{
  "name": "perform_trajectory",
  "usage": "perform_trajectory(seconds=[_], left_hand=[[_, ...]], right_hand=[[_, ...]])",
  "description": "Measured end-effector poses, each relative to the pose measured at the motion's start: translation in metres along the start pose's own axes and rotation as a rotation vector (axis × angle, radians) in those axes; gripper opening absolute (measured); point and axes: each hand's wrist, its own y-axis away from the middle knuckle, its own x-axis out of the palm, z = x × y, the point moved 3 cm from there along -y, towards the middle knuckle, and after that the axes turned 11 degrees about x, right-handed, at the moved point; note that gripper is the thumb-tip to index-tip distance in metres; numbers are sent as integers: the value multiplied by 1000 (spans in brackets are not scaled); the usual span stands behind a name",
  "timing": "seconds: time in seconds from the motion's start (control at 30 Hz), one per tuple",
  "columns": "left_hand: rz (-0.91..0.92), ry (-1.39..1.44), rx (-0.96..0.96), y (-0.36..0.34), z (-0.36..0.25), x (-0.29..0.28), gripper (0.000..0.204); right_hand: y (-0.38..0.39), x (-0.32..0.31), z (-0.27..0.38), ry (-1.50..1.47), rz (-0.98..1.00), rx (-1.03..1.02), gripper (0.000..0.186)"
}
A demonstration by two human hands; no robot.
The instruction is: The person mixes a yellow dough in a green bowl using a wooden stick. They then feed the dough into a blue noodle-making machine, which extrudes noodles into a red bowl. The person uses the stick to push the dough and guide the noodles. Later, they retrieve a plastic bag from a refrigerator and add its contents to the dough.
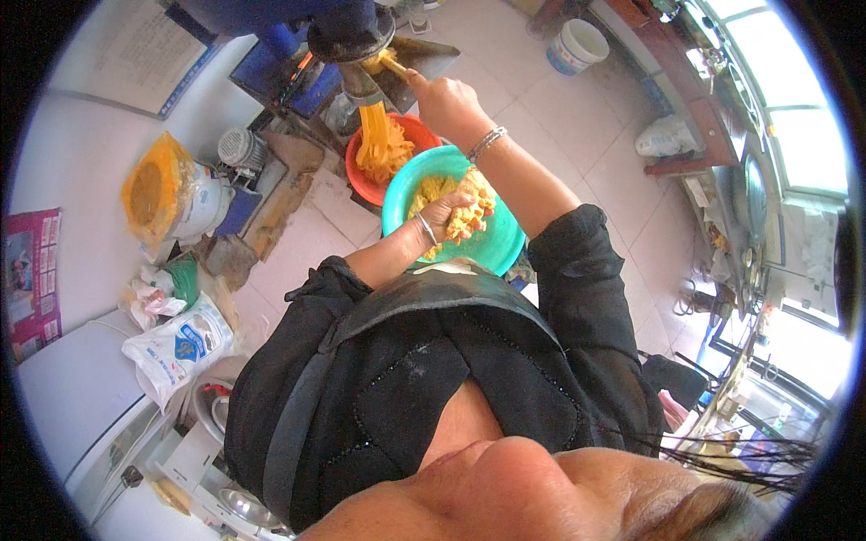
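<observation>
Nearest, over the green basin, the left hand holds a crumbly yellow dough lump, with loose dough beneath. Beyond the green basin, to its left, a red basin catches yellow strands from a machine. Farther beyond the green basin, the right hand grips a stick at the machine's mouth. The step seems to be pushing dough through; the next move probably calls for lifting the lump there

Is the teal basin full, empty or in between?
In between: yellow doughy lumps lie inside the teal basin, whose right side shows bare.
</observation>
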Motion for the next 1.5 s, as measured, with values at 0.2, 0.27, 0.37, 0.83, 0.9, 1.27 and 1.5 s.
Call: perform_trajectory(seconds=[0.2, 0.27, 0.37, 0.83, 0.9, 1.27, 1.5], left_hand=[[-106, -237, 120, 1, -1, -4, 41], [-168, -352, 133, 2, -6, -2, 41], [-80, -241, 146, 11, -8, 25, 44], [-18, 56, 99, 9, -7, 33, 61], [-50, 8, 110, 4, 0, 18, 60], [-147, -124, 138, 13, -4, 10, 56], [-260, -171, 114, 19, -15, 10, 33]], right_hand=[[13, -13, -4, -50, 42, 42, 43], [7, -6, -3, 5, 21, 10, 41], [3, 0, 2, 21, -9, -25, 40], [-10, 9, 8, 67, -24, -40, 36], [-11, 11, 9, 69, -29, -40, 35], [-9, -8, -9, -61, -6, 14, 43], [-20, 4, -3, -132, 6, 99, 39]])
